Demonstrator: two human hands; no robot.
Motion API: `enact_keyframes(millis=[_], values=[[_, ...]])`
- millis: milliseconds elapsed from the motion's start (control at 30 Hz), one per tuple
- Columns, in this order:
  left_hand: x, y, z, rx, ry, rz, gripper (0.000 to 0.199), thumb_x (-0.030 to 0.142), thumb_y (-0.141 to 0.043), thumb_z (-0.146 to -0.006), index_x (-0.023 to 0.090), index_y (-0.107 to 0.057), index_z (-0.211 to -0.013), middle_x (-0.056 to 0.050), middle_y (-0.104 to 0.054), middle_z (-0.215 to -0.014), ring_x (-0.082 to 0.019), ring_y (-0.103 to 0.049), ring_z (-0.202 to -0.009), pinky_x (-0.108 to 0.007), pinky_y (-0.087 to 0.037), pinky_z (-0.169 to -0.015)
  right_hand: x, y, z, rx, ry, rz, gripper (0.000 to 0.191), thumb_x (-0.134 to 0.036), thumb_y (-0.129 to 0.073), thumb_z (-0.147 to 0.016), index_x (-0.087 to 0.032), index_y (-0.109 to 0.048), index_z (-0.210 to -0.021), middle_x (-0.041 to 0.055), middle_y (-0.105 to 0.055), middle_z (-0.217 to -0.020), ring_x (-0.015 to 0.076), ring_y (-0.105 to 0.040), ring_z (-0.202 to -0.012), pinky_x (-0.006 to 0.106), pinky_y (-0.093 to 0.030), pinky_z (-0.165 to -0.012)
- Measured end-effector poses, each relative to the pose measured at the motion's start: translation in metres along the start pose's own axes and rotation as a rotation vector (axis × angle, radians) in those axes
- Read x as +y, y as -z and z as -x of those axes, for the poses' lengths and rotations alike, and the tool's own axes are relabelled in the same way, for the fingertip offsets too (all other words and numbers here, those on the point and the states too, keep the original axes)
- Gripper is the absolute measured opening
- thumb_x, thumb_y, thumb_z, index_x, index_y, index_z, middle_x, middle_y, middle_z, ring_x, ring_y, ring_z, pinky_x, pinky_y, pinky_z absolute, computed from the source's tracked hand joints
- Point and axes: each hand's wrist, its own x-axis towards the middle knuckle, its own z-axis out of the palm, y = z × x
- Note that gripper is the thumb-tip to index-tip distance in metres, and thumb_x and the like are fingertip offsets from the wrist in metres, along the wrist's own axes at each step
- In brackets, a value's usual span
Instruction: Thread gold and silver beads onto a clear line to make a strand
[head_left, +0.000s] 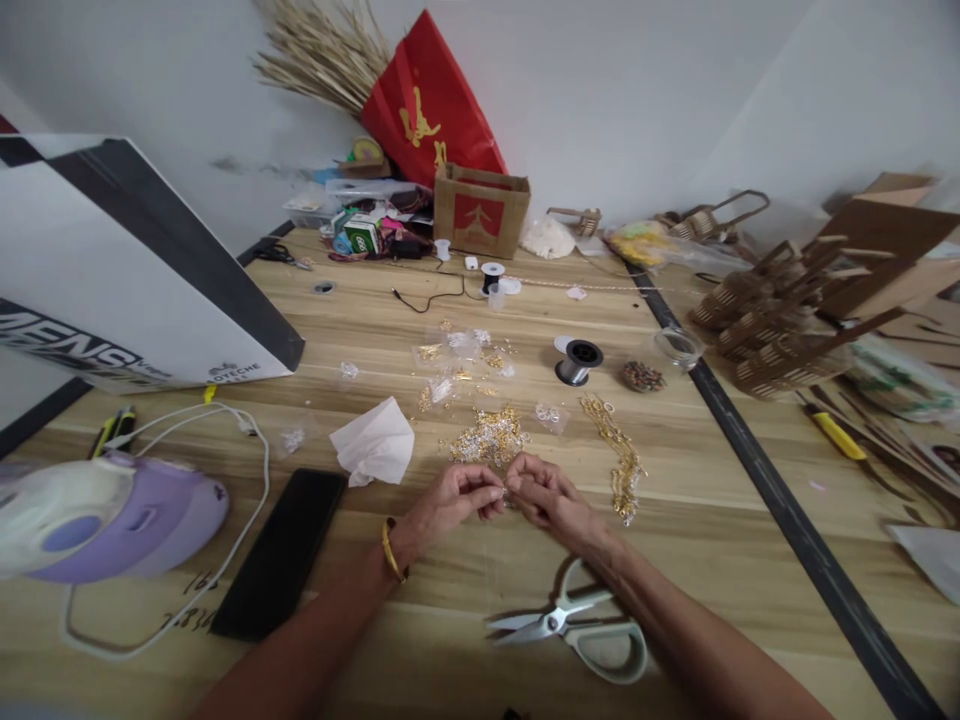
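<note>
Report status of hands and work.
Both hands pinched together over small pieces, too tiny to identify. Bead pile just beyond. Scissors open nearby, partly beside right forearm.

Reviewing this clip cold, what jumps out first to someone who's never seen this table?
Probably the bright red bag leaning against the wall at the back, the most vivid thing in view. Next, the glittering heap of gold and silver bits just beyond the two hands, left and right, which meet at the fingers. Open scissors lie nearer the viewer.
</note>
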Motion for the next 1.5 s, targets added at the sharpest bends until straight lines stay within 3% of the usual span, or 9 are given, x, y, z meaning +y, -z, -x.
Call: enact_keyframes(millis=[267, 600, 967, 1133, 1367, 1500], values=[[0.002, 0.0, 0.001, -0.017, -0.046, -0.033, 0.032, 0.042, -0.068, -0.072, 0.012, -0.062, -0.076, -0.001, -0.06, -0.065, -0.01, -0.052, -0.058, -0.023, -0.042, -0.059, -0.003, 0.0, -0.001, -0.017, -0.113, -0.121, 0.029, -0.04, -0.067, -0.073, -0.018, -0.047, -0.072, -0.0104, -0.035, -0.047, 0.0035, -0.017, -0.037, 0.017, -0.011, -0.035], [0.005, -0.002, 0.001, 0.008, -0.023, -0.093, 0.026, 0.038, -0.066, -0.072, 0.013, -0.061, -0.07, 0.002, -0.053, -0.06, -0.009, -0.047, -0.055, -0.022, -0.039, -0.056, -0.005, 0.001, 0.001, -0.035, -0.009, 0.058, 0.025, -0.04, -0.062, -0.079, -0.018, -0.051, -0.076, -0.0106, -0.036, -0.045, 0.0042, -0.022, -0.037, 0.018, -0.015, -0.037], [0.007, -0.007, 0.005, 0.097, -0.16, -0.362, 0.005, 0.016, -0.059, -0.068, 0.012, -0.059, -0.065, 0.002, -0.052, -0.058, -0.01, -0.044, -0.056, -0.021, -0.035, -0.054, 0.0, 0.001, 0.0, -0.073, -0.027, 0.017, 0.024, -0.038, -0.062, -0.078, -0.017, -0.05, -0.075, -0.0111, -0.035, -0.044, 0.0043, -0.021, -0.036, 0.019, -0.013, -0.037], [0.006, -0.006, 0.004, 0.083, -0.161, -0.282, 0.009, 0.022, -0.058, -0.071, 0.013, -0.059, -0.067, 0.001, -0.054, -0.061, -0.011, -0.046, -0.059, -0.021, -0.036, -0.057, -0.001, 0.0, 0.001, -0.047, -0.012, 0.063, 0.024, -0.038, -0.061, -0.079, -0.017, -0.05, -0.075, -0.0106, -0.035, -0.045, 0.0047, -0.023, -0.038, 0.019, -0.015, -0.038], [0.003, -0.004, 0.0, 0.06, -0.035, -0.149, 0.024, 0.036, -0.06, -0.075, 0.013, -0.061, -0.07, 0.0, -0.056, -0.062, -0.011, -0.049, -0.058, -0.022, -0.04, -0.058, -0.003, 0.001, 0.001, 0.014, 0.017, 0.174, 0.026, -0.041, -0.057, -0.082, -0.018, -0.048, -0.075, -0.0107, -0.033, -0.044, 0.0056, -0.02, -0.039, 0.02, -0.015, -0.038], [-0.004, 0.0, -0.003, 0.061, -0.03, -0.141, 0.026, 0.037, -0.064, -0.072, 0.013, -0.06, -0.068, 0.001, -0.055, -0.059, -0.01, -0.047, -0.056, -0.022, -0.04, -0.056, 0.0, 0.002, 0.002, 0.035, 0.046, 0.277, 0.027, -0.043, -0.055, -0.084, -0.018, -0.049, -0.076, -0.0103, -0.031, -0.047, 0.006, -0.021, -0.041, 0.02, -0.015, -0.04]])
